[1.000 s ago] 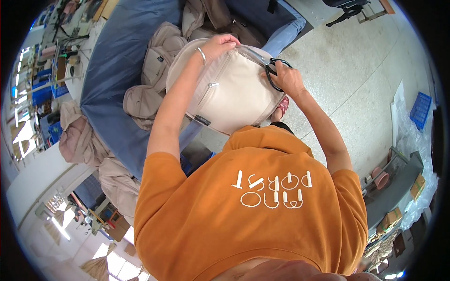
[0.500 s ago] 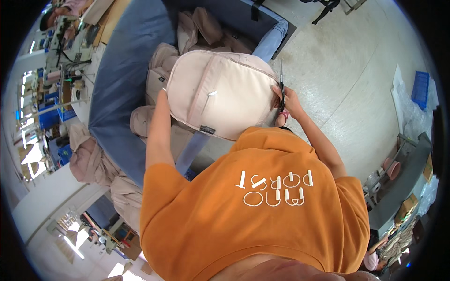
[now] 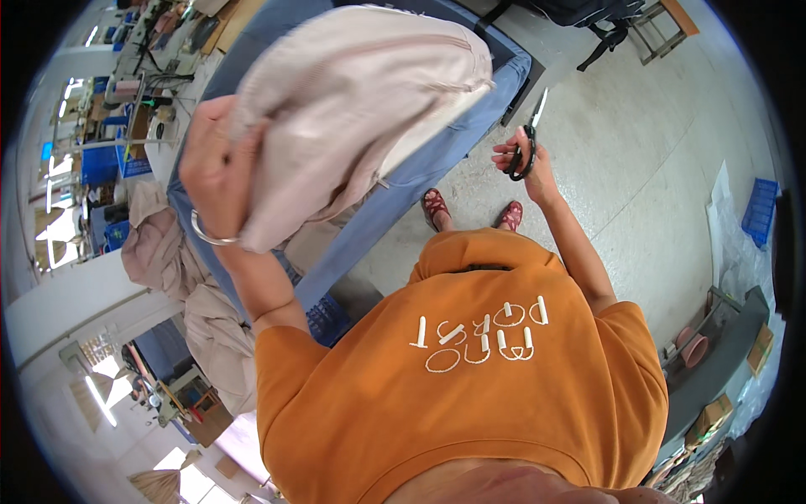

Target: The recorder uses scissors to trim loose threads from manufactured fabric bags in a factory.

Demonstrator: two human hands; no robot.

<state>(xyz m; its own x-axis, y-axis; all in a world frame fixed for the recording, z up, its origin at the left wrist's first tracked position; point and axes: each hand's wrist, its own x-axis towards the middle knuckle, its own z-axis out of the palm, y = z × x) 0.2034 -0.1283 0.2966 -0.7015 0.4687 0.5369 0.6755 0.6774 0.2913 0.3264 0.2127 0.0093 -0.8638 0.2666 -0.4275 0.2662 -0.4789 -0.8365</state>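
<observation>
A pale pink fabric backpack (image 3: 353,109) hangs tilted above the blue cloth-sided bin (image 3: 353,248). My left hand (image 3: 220,172) grips its near left edge, fingers closed round the fabric; a silver bangle (image 3: 201,233) sits on that wrist. Part of the backpack is smeared by motion, and its white lining faces down to the right. Apart from the bag, out to the right, my right hand (image 3: 537,172) holds black-handled scissors (image 3: 525,155), their blades pointing up and away. A thumb is through the handle while some fingers stretch out to the left.
Pale pink fabric pieces (image 3: 159,244) drape over the bin's left side. Behind, a black bag (image 3: 588,13) lies near a wooden stool (image 3: 663,29). A blue crate (image 3: 760,210) and a grey bench (image 3: 722,361) stand at right. Sewing tables fill the left.
My left hand has raised the backpack up and to the left, tipping it over. My right hand has come away from its edge, still with the scissors.
</observation>
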